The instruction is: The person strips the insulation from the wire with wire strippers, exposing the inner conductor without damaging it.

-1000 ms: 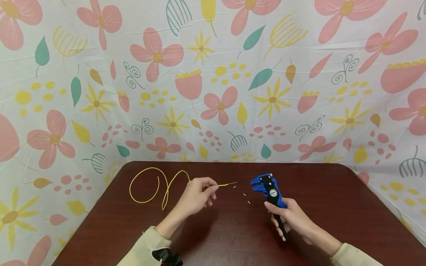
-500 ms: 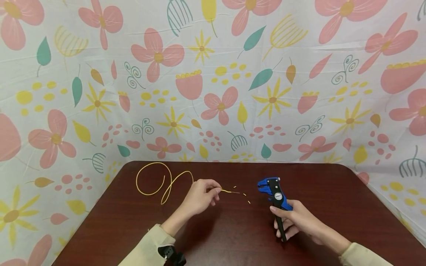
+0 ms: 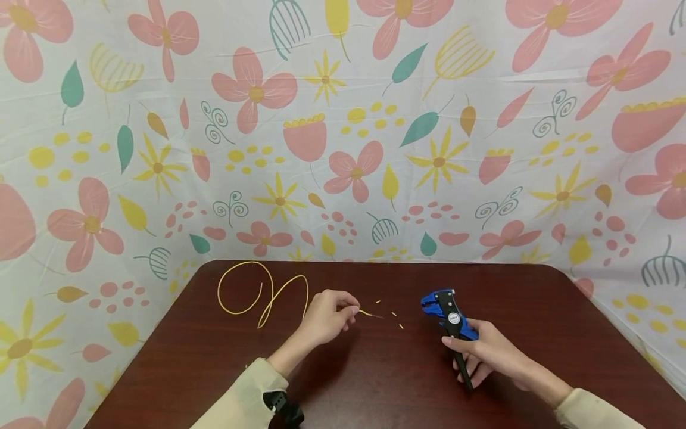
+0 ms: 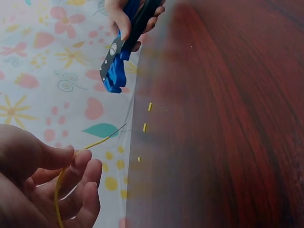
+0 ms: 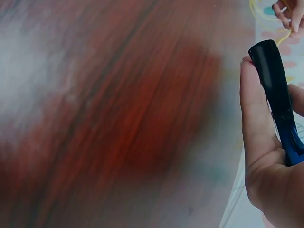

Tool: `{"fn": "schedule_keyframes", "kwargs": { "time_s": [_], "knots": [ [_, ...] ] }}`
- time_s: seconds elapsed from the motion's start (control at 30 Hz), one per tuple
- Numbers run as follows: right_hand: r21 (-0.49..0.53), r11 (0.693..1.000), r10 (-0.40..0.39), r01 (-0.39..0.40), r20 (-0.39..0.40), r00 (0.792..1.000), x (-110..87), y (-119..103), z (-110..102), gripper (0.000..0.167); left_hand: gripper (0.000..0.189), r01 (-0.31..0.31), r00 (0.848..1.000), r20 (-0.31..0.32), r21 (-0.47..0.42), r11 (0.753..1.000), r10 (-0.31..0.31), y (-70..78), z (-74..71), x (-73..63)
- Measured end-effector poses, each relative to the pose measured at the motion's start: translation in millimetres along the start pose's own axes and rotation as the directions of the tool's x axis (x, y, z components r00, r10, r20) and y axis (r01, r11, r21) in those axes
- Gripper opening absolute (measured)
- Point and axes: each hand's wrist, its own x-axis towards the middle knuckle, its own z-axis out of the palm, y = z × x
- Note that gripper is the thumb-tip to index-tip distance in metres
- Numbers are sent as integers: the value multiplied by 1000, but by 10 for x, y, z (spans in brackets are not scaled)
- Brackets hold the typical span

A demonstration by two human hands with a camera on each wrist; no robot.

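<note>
My left hand (image 3: 328, 314) pinches a thin yellow wire (image 4: 95, 143) between thumb and fingertips, near its stripped end. Bare metal (image 4: 118, 130) sticks out beyond the yellow insulation and points to the right in the head view. The rest of the wire trails leftward in loose loops. In my right hand (image 3: 493, 351) is a blue and black wire stripper (image 3: 454, 318), its head tilted up and to the left, apart from the wire. The thumb lies along one side of the tool, with fingers round the black handle (image 5: 270, 71).
Several short yellow bits of insulation (image 3: 393, 314) lie on the dark wooden table (image 3: 375, 381) between the hands. Behind the table's far edge hangs a flower-printed cloth (image 3: 343, 131). A black strap with a device (image 3: 283, 409) sits on the left sleeve.
My right hand has drawn the wire stripper to the right and nearer. My left hand has shifted slightly right and nearer with the wire, and the wire's loops have moved a little.
</note>
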Motion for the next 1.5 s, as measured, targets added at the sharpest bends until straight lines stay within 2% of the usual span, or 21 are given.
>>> {"fn": "schedule_keyframes", "kwargs": {
  "time_s": [0.17, 0.37, 0.53, 0.8, 0.9, 1.0, 1.1, 1.17, 1.37, 1.5],
  "knots": [
    [-86, 996, 4, -7, -38, 999, 18, 65, -58, 64, 5, 22, 1000, 1, 25, 999, -22, -2, 26, 4],
    [-178, 984, 17, -29, -73, 997, 22, 117, -133, 64, 3, -2, 1000, -16, 103, 995, 4, 14, 42, 12],
    [-279, 959, 20, -57, -134, 991, 19, 133, -169, 69, 3, -9, 1000, -23, 174, 985, 13, 27, 64, 22],
    [-379, 925, -76, -14, -222, 972, 77, 119, -245, 65, 14, -1, 998, -66, 299, 954, 21, 56, 65, 18],
    [-444, 896, -108, -6, -232, 967, 95, 108, -287, 66, 18, -9, 996, -79, 331, 943, 37, 73, 43, 20],
    [-528, 849, -140, -12, -247, 959, 97, 116, -322, 65, 22, -20, 995, -87, 357, 934, 54, 87, 11, 18],
    [-592, 806, -171, -13, -253, 952, 102, 135, -345, 63, 26, -34, 994, -85, 354, 934, 68, 106, -46, 1],
    [-613, 790, -187, -8, -253, 949, 102, 151, -346, 63, 27, -46, 992, -92, 357, 933, 84, 125, -99, -24],
    [-638, 770, -205, -5, -254, 945, 78, 166, -370, 68, 24, -76, 983, -131, 360, 930, 131, 176, -280, -137],
    [-668, 744, -229, 11, -239, 944, 61, 156, -399, 73, 23, -96, 972, -167, 356, 930, 165, 205, -398, -223]
  ]
}}
